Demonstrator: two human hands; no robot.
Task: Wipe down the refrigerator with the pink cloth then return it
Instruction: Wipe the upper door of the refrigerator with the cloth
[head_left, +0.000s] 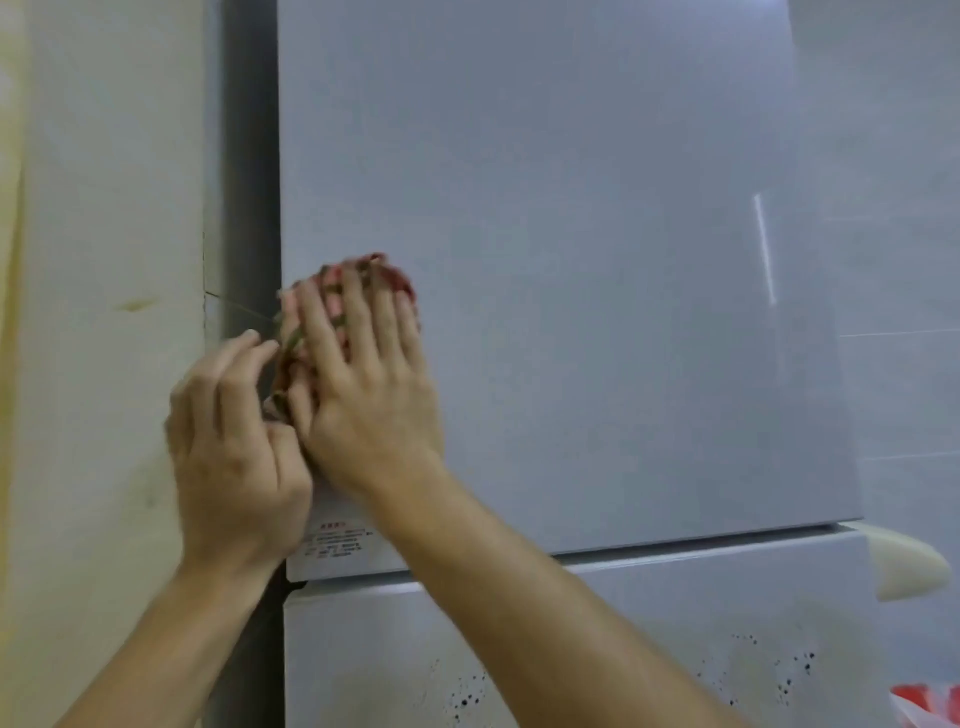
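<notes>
Where the pink cloth (397, 278) is, in the head view: flat against the upper door (571, 208) of the refrigerator (675, 415), near the door's left edge, mostly hidden under the right hand.
Right hand (363, 384): fingers straight and spread, pressing the cloth on the door.
Left hand (234, 441): fingers curled, thumb and forefinger seem to pinch the loose left edge of the cloth.
Step in hand, as I judge: wiping the left side of the upper door.
How to do it well: press with a flat palm, overlap the strokes, carry them to the right edge; the left hand should only gather the loose edge.
Left to do: the lower door (727, 597) shows dark specks (784, 675); these probably need firmer rubbing.
</notes>
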